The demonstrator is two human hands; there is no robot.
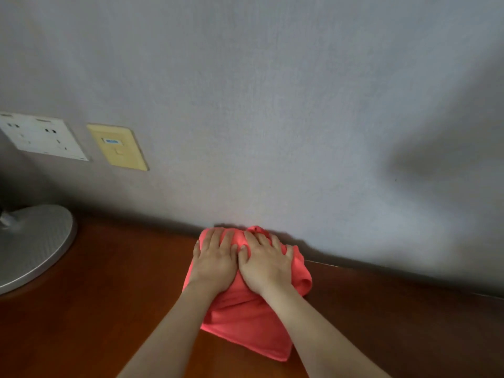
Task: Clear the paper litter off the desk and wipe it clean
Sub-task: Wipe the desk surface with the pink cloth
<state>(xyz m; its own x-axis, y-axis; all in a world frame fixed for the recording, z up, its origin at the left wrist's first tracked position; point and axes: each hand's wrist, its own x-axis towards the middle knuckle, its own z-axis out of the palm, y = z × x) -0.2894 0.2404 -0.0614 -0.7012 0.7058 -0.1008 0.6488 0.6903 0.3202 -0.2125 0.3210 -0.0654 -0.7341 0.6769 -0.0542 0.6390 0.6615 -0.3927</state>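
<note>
Both hands lay side by side, thumbs touching, the left hand (215, 260) and right hand (266, 264) pressing flat with straight fingers on a bunched pink cloth (245, 320). It lay under the palms and trailed back between the forearms on the brown desk (109, 290). No paper showed, so wiping seemed in hand; next likely called for a firm sideways sweep along the wall (272, 105), minding the lamp base (32, 244) at left.

Cloth (245, 320) on desk (95, 309) against wall (272, 105), lamp base (32, 246) left.
</note>
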